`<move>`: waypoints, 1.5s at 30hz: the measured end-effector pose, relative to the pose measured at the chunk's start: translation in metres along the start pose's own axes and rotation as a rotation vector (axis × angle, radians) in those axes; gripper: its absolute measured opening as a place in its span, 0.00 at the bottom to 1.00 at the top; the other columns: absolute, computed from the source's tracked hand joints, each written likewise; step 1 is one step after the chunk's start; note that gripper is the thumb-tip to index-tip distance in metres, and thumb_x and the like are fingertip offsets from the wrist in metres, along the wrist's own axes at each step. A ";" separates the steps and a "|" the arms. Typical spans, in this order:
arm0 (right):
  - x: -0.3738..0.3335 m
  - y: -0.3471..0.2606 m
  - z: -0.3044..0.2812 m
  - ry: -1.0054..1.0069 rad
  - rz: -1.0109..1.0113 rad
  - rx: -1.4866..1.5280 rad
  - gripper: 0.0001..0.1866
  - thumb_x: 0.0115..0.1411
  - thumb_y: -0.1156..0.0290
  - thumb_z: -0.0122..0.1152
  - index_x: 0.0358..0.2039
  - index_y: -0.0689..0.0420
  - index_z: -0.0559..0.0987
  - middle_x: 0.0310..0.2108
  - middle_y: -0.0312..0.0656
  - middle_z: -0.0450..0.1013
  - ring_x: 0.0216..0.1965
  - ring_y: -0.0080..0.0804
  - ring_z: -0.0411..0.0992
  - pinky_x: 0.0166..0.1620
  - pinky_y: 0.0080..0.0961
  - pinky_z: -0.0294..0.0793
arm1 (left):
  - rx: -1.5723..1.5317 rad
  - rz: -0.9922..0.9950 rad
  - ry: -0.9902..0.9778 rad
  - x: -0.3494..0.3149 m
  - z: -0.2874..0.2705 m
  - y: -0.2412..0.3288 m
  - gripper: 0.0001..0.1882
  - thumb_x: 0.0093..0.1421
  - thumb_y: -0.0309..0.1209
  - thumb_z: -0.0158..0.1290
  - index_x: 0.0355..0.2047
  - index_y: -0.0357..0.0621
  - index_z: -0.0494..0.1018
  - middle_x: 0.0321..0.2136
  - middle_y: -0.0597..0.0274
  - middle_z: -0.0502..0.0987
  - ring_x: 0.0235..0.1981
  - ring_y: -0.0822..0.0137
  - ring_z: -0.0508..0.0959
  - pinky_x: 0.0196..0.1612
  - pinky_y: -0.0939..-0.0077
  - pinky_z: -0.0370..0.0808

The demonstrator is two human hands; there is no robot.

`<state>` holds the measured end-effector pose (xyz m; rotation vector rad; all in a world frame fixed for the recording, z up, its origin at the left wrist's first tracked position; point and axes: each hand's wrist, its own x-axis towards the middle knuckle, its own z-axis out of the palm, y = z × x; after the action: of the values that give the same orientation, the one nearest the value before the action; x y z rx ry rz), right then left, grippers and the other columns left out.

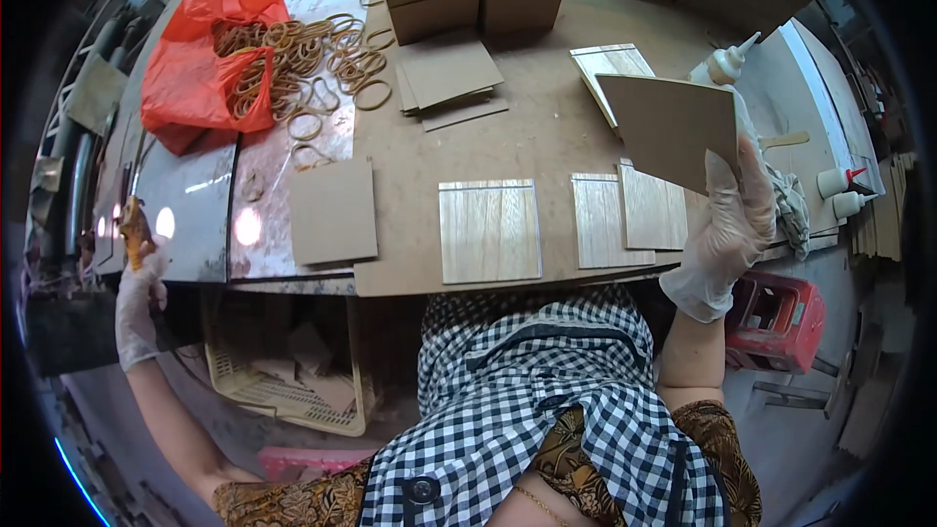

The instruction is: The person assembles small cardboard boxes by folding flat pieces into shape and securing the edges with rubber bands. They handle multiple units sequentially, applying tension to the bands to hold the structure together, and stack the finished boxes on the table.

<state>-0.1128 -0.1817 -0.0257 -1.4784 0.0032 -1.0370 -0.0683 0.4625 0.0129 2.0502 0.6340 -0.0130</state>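
My right hand (730,220), in a thin clear glove, is closed on the lower right corner of a flat brown board (669,127), raised and tilted above the table. At the far left, my gloved left hand (140,288) is closed around a stubby brownish-yellow tool (135,224) whose kind I cannot make out. Between my hands a pale wood-grain panel (489,231) lies near the table's front edge. Two more wood-grain panels (656,207) overlap to its right, and a brown board stack (334,212) lies to its left. Another wood-grain panel (610,63) is partly hidden behind the raised board.
Two open brown boxes (429,24) stand at the back beside stacked brown boards (451,73). A red plastic bag (195,59) spills rubber bands (327,59). Glue bottles (724,63) and a rag (789,205) are at right. Below are a yellow crate (356,371) and red stool (795,327).
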 end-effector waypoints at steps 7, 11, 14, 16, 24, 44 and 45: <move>-0.021 -0.019 -0.006 -0.091 0.103 0.198 0.19 0.65 0.84 0.56 0.56 0.64 0.77 0.54 0.50 0.76 0.56 0.36 0.74 0.62 0.34 0.73 | 0.130 -0.032 -0.352 -0.152 0.081 0.070 0.14 0.61 0.37 0.62 0.44 0.48 0.75 0.34 0.67 0.81 0.21 0.82 0.76 0.21 0.89 0.63; -0.027 -0.020 -0.021 -0.109 0.101 0.238 0.18 0.65 0.85 0.55 0.56 0.64 0.77 0.54 0.50 0.76 0.57 0.35 0.74 0.63 0.32 0.73 | 0.088 0.028 -0.490 -0.187 0.122 0.092 0.12 0.62 0.38 0.62 0.40 0.46 0.75 0.29 0.66 0.80 0.18 0.78 0.75 0.21 0.86 0.65; -0.035 -0.026 -0.033 -0.085 0.125 0.203 0.18 0.65 0.85 0.56 0.55 0.64 0.77 0.53 0.50 0.77 0.57 0.36 0.74 0.63 0.33 0.73 | 0.153 0.024 -0.560 -0.197 0.128 0.099 0.13 0.61 0.38 0.63 0.39 0.46 0.75 0.28 0.65 0.80 0.17 0.77 0.75 0.21 0.85 0.66; -0.035 -0.029 -0.038 -0.065 0.138 0.260 0.18 0.65 0.86 0.56 0.55 0.64 0.77 0.53 0.50 0.77 0.57 0.36 0.74 0.63 0.32 0.73 | 0.209 -0.024 -0.599 -0.211 0.139 0.110 0.10 0.61 0.35 0.62 0.36 0.45 0.75 0.27 0.66 0.78 0.20 0.77 0.75 0.22 0.84 0.69; -0.028 -0.025 -0.046 -0.013 0.178 0.349 0.17 0.65 0.85 0.56 0.54 0.66 0.78 0.52 0.49 0.77 0.53 0.34 0.76 0.61 0.30 0.74 | 0.262 0.020 -0.687 -0.218 0.137 0.091 0.09 0.61 0.34 0.61 0.35 0.41 0.77 0.27 0.65 0.78 0.26 0.78 0.77 0.22 0.84 0.72; -0.032 -0.019 -0.026 -0.028 0.261 0.304 0.16 0.63 0.83 0.60 0.52 0.66 0.80 0.50 0.48 0.79 0.50 0.30 0.77 0.58 0.25 0.74 | 0.241 -0.226 -0.661 -0.311 0.102 0.022 0.08 0.62 0.26 0.60 0.41 0.40 0.76 0.30 0.69 0.77 0.28 0.79 0.74 0.32 0.82 0.73; -0.031 -0.021 -0.024 -0.034 0.257 0.307 0.15 0.64 0.83 0.60 0.52 0.66 0.80 0.50 0.48 0.79 0.50 0.30 0.77 0.59 0.25 0.73 | 0.230 -0.221 -0.720 -0.318 0.109 0.023 0.09 0.63 0.25 0.59 0.43 0.39 0.76 0.30 0.70 0.77 0.30 0.79 0.74 0.34 0.82 0.73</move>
<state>-0.1571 -0.1783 -0.0312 -1.1806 0.0089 -0.7663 -0.3070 0.2289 0.0536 1.9861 0.4030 -0.9447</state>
